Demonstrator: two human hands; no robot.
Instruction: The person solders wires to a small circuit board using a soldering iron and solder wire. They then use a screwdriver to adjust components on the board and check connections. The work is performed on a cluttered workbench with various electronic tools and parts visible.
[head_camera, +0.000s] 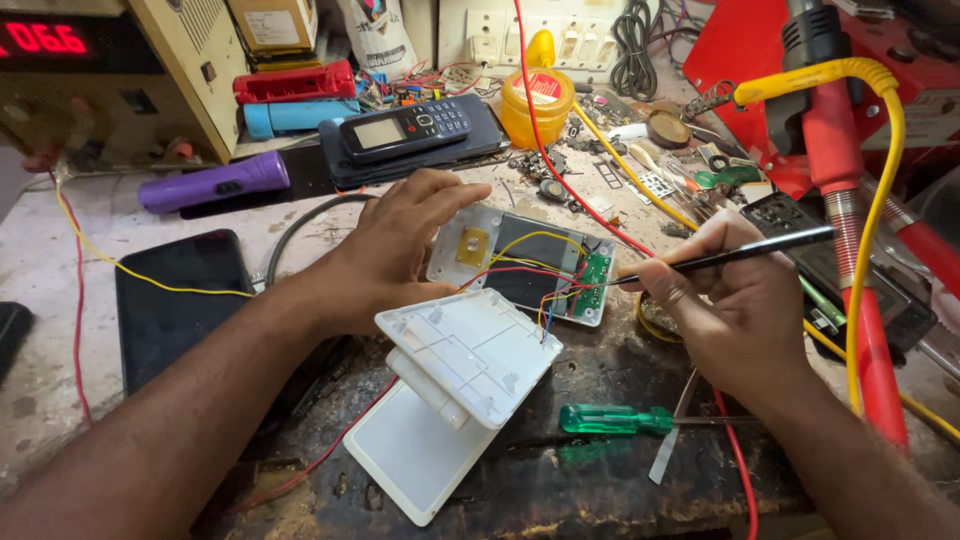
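Observation:
An opened white device lies mid-bench: its inner half (520, 262) shows a dark panel, a green circuit board (592, 276) and coloured wires, and its white cover (468, 352) rests tilted in front. My left hand (395, 248) presses flat on the inner half's left edge. My right hand (735, 300) grips a thin black tool (745, 252) like a pen, its tip touching the green circuit board.
A green-handled screwdriver (612, 419) lies before the cover. A dark phone (175, 300) lies left, a purple torch (215, 182) and keypad phone (408, 128) behind. Yellow jar (535, 105), small parts, red and yellow cables (870, 250) crowd the right. A meter box (100, 70) stands far left.

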